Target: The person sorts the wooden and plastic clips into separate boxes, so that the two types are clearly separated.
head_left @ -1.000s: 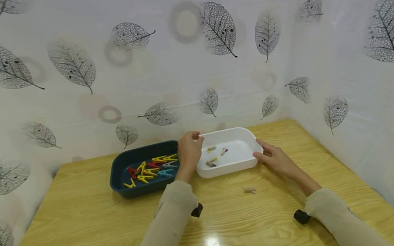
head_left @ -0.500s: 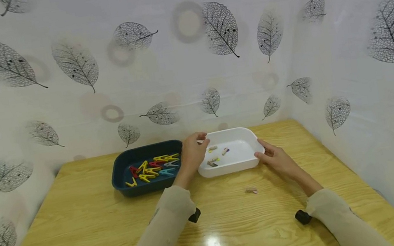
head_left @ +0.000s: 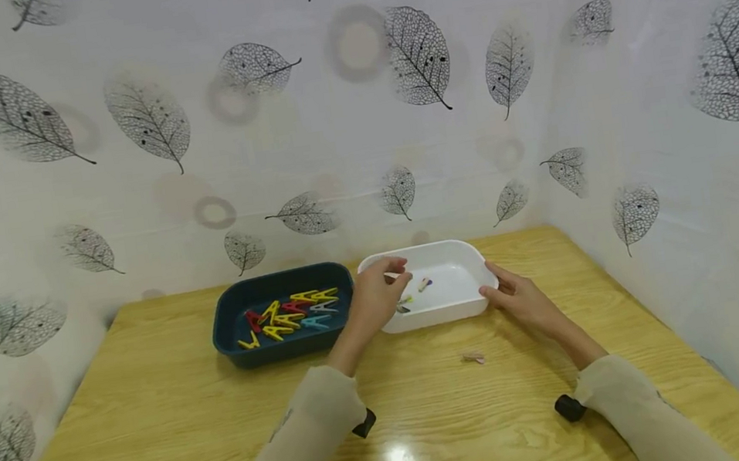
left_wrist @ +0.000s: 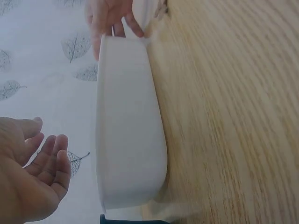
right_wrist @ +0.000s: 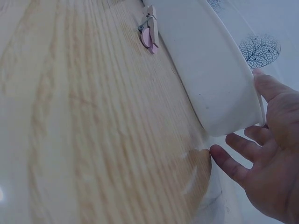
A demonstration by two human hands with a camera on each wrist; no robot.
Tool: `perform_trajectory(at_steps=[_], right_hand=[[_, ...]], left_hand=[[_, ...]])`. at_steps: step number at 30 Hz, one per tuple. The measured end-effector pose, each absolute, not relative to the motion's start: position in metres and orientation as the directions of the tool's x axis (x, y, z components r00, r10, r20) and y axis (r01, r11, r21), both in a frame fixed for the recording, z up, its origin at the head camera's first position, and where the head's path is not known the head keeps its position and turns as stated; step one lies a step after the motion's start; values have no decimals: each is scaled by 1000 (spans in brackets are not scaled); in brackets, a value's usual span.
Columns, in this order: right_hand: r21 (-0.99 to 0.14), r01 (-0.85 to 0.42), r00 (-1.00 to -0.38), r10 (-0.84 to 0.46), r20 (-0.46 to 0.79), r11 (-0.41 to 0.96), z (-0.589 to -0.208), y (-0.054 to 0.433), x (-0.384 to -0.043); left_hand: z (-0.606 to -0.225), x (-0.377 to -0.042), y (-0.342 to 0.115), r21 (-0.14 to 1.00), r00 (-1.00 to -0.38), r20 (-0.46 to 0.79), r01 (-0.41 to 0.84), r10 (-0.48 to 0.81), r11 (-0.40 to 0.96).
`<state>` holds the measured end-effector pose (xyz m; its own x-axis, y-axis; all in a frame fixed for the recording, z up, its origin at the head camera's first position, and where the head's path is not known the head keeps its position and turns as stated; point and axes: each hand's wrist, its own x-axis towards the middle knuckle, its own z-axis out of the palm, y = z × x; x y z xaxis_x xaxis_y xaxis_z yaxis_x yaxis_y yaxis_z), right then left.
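Observation:
My left hand (head_left: pixel 378 295) hovers over the left end of a white tray (head_left: pixel 437 316), its fingers loosely bent with nothing between them. In the left wrist view that hand (left_wrist: pixel 37 177) is apart from the tray wall. My right hand (head_left: pixel 522 300) holds the tray's right end, its thumb (right_wrist: pixel 268 85) at the rim and its fingers against the outside. A small wooden clothespin (head_left: pixel 425 284) lies inside the tray, and another clip (head_left: pixel 404 307) shows partly by the left hand, which hides the rest there.
A dark blue tray (head_left: pixel 287 353) with several yellow, red, grey and blue plastic clothespins (head_left: pixel 286 321) stands left of the white one. On the wooden table (head_left: pixel 159 445) in front lies a wooden clothespin (head_left: pixel 473 358) with a pink end. Leaf-patterned cloth (head_left: pixel 302 146) hangs behind.
My left hand has moved right, from the gap between the trays to over the white tray's left end. My right hand keeps its place on the tray. The camera view has shifted slightly.

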<state>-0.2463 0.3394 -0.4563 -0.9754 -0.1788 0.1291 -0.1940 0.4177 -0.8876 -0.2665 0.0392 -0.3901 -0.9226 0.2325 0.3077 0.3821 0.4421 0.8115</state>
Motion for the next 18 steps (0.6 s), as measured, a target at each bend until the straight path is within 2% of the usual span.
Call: perform_trajectory(at_steps=[18], right_hand=[[-890,-207,-973,-183,142,407,-458,340,-247]], left_hand=[[-390,-230,60,782,-876,286,447,389,434]])
